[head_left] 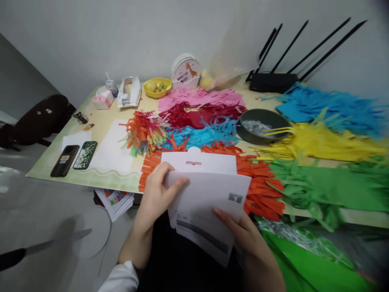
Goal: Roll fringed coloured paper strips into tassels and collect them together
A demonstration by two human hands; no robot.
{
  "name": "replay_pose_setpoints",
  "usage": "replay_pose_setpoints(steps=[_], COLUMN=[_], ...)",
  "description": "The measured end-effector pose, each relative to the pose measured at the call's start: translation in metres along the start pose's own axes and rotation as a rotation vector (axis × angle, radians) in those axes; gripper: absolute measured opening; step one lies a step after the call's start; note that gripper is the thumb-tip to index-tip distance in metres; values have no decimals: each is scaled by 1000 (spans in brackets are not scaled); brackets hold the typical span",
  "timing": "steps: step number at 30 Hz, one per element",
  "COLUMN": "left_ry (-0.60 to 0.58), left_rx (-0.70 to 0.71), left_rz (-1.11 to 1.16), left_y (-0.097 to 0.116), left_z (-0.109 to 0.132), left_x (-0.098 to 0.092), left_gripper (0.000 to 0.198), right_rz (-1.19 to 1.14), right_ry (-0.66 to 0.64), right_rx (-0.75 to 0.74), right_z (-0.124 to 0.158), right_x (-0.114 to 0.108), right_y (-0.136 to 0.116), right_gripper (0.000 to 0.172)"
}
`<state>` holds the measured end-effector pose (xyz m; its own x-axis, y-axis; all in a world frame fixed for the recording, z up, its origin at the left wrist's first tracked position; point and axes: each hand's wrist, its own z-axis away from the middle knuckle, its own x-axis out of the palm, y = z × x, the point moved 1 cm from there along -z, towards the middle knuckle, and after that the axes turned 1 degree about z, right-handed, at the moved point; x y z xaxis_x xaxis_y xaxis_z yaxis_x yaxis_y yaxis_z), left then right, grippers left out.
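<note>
A white printed card packet (209, 194) is held in front of me, slightly tilted, over the table's front edge. A slot like a hang hole shows in its upper flap, and grey printing runs across its lower part. My left hand (159, 194) grips the left edge with the thumb on the front face. On the lower right side, my right hand (243, 231) holds it with the thumb on the front and the other fingers hidden behind. Orange fringed paper (261, 186) lies on the table behind the packet. A multicoloured paper-strip tassel (144, 132) is to its left.
Blue (331, 107), yellow (334, 142) and green fringed paper (340, 182) cover the table's right side. A dark round pan (264, 115) holds silvery shreds. Two phones (65, 160) lie at left. A black router (273, 82) stands at the back.
</note>
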<state>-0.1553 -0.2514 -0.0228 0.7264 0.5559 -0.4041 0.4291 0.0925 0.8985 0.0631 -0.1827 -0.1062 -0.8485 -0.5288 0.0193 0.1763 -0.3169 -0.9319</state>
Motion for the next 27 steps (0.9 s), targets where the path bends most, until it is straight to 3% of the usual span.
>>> replay_pose_setpoints(steps=[3,6,8,10,12,14,18,24,27], left_ry=[-73,-136,-217,-269,-230,-104,11,169,156], left_rx=[-69,-126,-165,-203,-227,-238,-327,-392,-424], left_rz=[168,368,510,674,815,867,804,631,581], left_y=[-3,-10,-15,-18,-20,-22,-31,-43,-47], left_z=[-3,-4,-5,-9,-13,-15,-9,2,4], left_x=[-4,-11,-14,-14,-9,-1,17,20,21], left_gripper=[44,53,59,63,57,38,59,39,39], right_rz=[-14,-80,-115,-111,-92,-64,-2,-13,7], right_ry=[-61,-209,-327,-357,-244,-80,146,86,195], right_rx=[-11,20,46,40,3,-42,-120,-303,-342], right_z=[-1,-6,-9,-12,-15,-18,-22,-33,-35], right_x=[-4,-6,-1,8,18,24,22,8,6], right_y=[2,2,-2,-7,-13,-18,-20,-17,-23], right_gripper=[35,37,40,43,42,38,36,55,53])
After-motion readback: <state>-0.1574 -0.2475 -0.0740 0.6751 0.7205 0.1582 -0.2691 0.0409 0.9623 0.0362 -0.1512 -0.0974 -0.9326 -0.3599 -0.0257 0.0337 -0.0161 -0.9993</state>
